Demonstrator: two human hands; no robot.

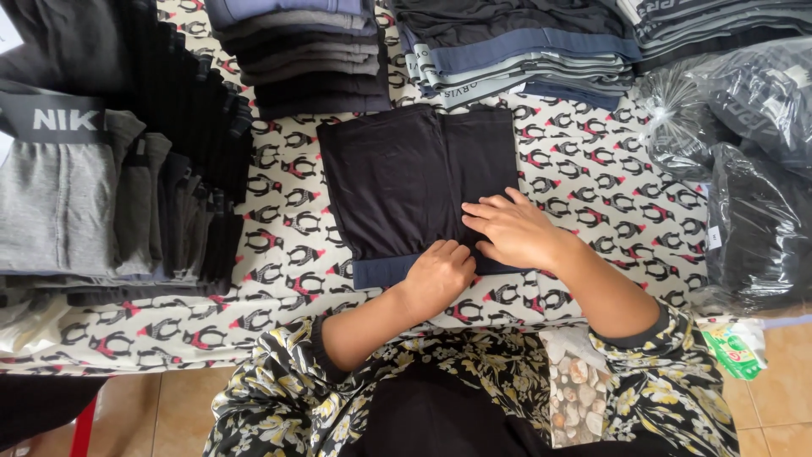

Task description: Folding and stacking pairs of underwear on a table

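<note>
Garment: black folded garment [397, 182] with a navy waistband at its near edge, lying flat at the middle of the worktop [592, 169], which wears a penguin-print cloth.
Left hand: left hand [438, 275] rests on the navy waistband, fingers curled shut into a loose fist, pinching nothing I can make out.
Right hand: right hand [514, 230] lies palm down on the garment's near right corner, fingers spread flat and pointing left.
Left side: grey and black folded stacks [110, 203].
Far side: dark stacks [304, 55] and blue-banded stacks [524, 51].
Right side: clear plastic bags [744, 169] of dark clothing.
</note>
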